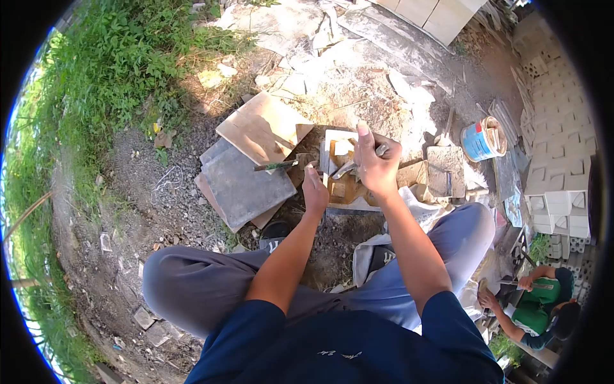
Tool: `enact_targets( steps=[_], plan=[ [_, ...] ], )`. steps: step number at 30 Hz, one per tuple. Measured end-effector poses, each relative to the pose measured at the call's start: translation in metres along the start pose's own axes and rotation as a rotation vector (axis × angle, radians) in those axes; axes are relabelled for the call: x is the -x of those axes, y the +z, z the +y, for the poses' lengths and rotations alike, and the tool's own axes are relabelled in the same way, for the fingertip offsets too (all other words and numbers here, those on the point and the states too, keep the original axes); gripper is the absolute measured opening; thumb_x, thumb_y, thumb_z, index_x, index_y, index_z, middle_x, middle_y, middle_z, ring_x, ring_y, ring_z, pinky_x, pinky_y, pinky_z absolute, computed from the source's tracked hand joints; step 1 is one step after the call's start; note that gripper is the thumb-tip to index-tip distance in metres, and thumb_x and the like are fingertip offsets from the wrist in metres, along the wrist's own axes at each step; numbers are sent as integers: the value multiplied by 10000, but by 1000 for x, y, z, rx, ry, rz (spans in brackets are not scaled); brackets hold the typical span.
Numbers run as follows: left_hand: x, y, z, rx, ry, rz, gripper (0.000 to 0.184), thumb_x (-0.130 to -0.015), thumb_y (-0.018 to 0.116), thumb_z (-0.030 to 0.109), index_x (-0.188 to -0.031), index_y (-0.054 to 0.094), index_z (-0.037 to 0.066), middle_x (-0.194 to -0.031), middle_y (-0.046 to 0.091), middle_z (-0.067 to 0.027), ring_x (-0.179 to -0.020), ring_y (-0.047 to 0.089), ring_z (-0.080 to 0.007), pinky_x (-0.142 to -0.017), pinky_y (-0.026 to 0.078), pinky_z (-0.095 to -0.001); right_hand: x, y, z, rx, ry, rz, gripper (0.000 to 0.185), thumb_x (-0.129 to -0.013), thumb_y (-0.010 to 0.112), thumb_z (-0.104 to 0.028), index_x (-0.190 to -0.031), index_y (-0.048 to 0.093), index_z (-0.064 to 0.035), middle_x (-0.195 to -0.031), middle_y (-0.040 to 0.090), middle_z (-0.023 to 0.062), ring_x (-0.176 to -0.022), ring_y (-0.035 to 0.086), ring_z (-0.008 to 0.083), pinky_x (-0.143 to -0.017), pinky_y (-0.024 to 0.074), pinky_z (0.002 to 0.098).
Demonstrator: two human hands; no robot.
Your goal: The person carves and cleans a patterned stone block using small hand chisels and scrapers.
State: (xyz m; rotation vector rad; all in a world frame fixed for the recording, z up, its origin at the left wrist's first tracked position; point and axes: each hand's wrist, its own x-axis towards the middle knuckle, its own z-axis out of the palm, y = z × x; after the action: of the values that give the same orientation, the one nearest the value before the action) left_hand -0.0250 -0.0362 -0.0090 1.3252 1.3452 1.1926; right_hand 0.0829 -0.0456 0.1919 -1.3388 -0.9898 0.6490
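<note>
My left hand point(314, 192) is closed, thumb up, around a thin dark tool point(275, 166) that points left over the tiles. In my right hand point(377, 161) is a metal trowel-like tool point(346, 169), its blade angled down to the left. Beneath my right hand lies a pale-rimmed shallow tray point(355, 206) with yellowish-brown material inside, partly hidden by both hands. A grey square slab point(246, 185) and a tan square slab point(256, 131) overlap in a stack left of my left hand.
A blue-and-white bucket point(476, 142) stands at the right, near a cement-coated board point(446, 168). Stacked pale blocks point(559, 128) line the far right. Another person point(540, 307) works at the lower right. Green plants point(121, 64) grow at the left, beside gravel and rubble.
</note>
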Motion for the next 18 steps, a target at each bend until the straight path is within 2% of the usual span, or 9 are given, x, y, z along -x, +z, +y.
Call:
enact_targets(
  steps=[1,3,5,8,9,11,13,15,18],
  plan=[
    [-3,-1,2,-39,47,48,529,-1086,247,397,-1142,537,-43,-933,608,-207,-861,593,-358,-795,458,-429,-1,2,-3,-23,4,5,493,-1014,614,-256,-591,486,-38,-532,371,-83,-527,303,25,-451,222,272],
    [-4,-7,4,-45,-35,-39,527,-1086,245,388,-1148,534,-49,-930,611,-224,-851,598,-369,-789,460,-440,-6,1,-13,-75,24,-10,478,-1012,616,-244,-598,509,-31,-529,385,-80,-525,315,23,-449,232,266],
    [-1,-5,8,-109,28,-10,514,-1086,248,371,-1177,535,-45,-930,611,-228,-838,597,-378,-783,464,-446,-2,0,-11,-114,61,-19,465,-1009,619,-233,-605,531,-23,-526,398,-78,-522,328,21,-446,242,260],
    [-5,-1,4,-100,30,-15,503,-1085,257,358,-1208,537,-41,-905,611,-228,-826,599,-382,-780,466,-451,-10,4,-12,-112,-113,-71,447,-996,638,-204,-602,562,-7,-529,414,-84,-531,346,15,-444,253,257],
    [-5,-4,5,-109,23,-22,503,-1085,258,357,-1212,539,-40,-893,611,-227,-822,601,-381,-780,467,-451,-12,3,-16,-118,-102,-65,447,-996,638,-204,-602,562,-7,-529,414,-84,-531,346,15,-444,253,257],
    [-2,-7,10,-127,25,-23,507,-1085,257,360,-1217,538,-41,-889,612,-226,-825,603,-383,-783,467,-446,-10,-2,-20,4,-177,-259,464,-1018,601,-190,-592,528,-20,-522,472,-35,-456,371,47,-419,289,265],
    [-3,-2,10,-115,45,-3,512,-1085,255,362,-1222,537,-43,-885,612,-226,-827,605,-385,-786,468,-441,-18,6,-6,-12,79,-234,460,-1003,628,-191,-589,513,-25,-523,456,-33,-456,348,56,-427,270,266],
    [-5,-4,8,-102,-38,-62,506,-1085,255,359,-1222,539,-37,-886,615,-219,-833,605,-383,-780,468,-430,-19,3,-8,-178,-58,-204,516,-977,673,-228,-563,447,-18,-524,367,-74,-532,280,37,-450,225,283],
    [-2,-6,5,-148,14,-32,520,-1084,256,374,-1218,546,-37,-832,593,-203,-772,586,-365,-737,460,-430,-19,-9,-15,-162,-62,-269,504,-987,658,-221,-569,466,-15,-528,375,-73,-536,294,35,-452,237,275]
  ],
)
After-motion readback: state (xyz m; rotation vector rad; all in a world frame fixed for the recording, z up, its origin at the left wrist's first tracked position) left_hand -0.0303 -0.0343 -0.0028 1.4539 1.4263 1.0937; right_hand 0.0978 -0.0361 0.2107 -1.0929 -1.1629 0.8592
